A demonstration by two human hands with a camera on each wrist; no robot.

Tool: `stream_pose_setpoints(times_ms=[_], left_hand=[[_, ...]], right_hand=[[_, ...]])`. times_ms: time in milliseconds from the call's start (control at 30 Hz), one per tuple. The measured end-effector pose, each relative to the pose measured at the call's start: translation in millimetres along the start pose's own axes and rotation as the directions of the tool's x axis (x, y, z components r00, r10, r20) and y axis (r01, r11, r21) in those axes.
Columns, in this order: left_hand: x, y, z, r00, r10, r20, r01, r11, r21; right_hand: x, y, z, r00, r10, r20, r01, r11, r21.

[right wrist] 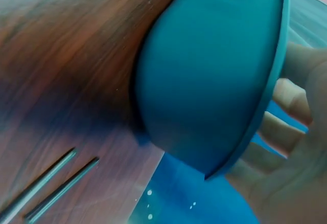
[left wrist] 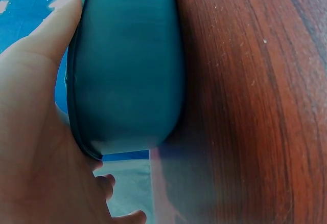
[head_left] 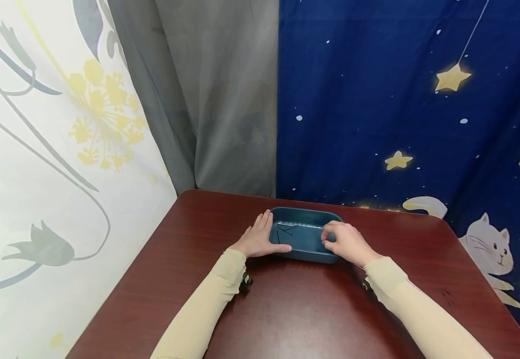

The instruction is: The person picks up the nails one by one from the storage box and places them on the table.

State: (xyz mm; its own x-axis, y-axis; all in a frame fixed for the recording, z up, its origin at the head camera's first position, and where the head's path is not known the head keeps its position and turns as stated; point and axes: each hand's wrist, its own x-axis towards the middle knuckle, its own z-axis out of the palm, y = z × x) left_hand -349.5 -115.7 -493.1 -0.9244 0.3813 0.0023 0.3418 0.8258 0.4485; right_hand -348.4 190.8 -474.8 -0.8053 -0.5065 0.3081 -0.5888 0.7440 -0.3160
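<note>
A dark teal oblong tray [head_left: 307,255] stands on the table, several thin dark sticks [head_left: 287,230] lying in its left half. My left hand [head_left: 260,239] rests against the tray's left end with fingers straight and spread. Its thumb [left wrist: 61,22] lies along the near rim. At the right end my right hand [head_left: 347,243] reaches over the rim, fingers bent down inside the tray. In the right wrist view its fingers [right wrist: 278,134] show partly behind the tray wall. Whether they pinch something is hidden.
Two thin metal rods [right wrist: 53,183] lie side by side on the table beside the tray in the right wrist view. The reddish-brown table [head_left: 287,309] ends behind the tray at a grey curtain [head_left: 237,124] and a blue starry curtain [head_left: 368,99]. A white patterned curtain [head_left: 62,174] hangs at left.
</note>
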Motion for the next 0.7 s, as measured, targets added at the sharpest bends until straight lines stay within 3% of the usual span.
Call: stream_pose_setpoints(times_ms=[133, 400, 567, 700], left_hand=[[1.4, 1.4, -0.8, 1.0, -0.012, 0.003, 0.012, 1.0, 0.007], [2.4, 1.0, -1.4, 1.0, -0.02, -0.002, 0.02, 1.0, 0.009], [3.0, 0.8, 1.0, 1.0, -0.022, 0.0, 0.022, 1.0, 0.019], [3.7, 0.6, 1.7, 1.0, -0.02, 0.002, 0.02, 1.0, 0.021]], right_hand=[[10.0, -3, 6, 0.991, 0.011, 0.13, -0.009, 1.0, -0.012], [35.2, -10, 14, 0.947, 0.026, 0.32, -0.019, 1.0, -0.023], [47.2, -16, 25, 0.925, 0.044, 0.377, -0.02, 0.997, -0.068], [58.3, -23, 33, 0.919, 0.039, 0.393, 0.009, 0.993, -0.119]])
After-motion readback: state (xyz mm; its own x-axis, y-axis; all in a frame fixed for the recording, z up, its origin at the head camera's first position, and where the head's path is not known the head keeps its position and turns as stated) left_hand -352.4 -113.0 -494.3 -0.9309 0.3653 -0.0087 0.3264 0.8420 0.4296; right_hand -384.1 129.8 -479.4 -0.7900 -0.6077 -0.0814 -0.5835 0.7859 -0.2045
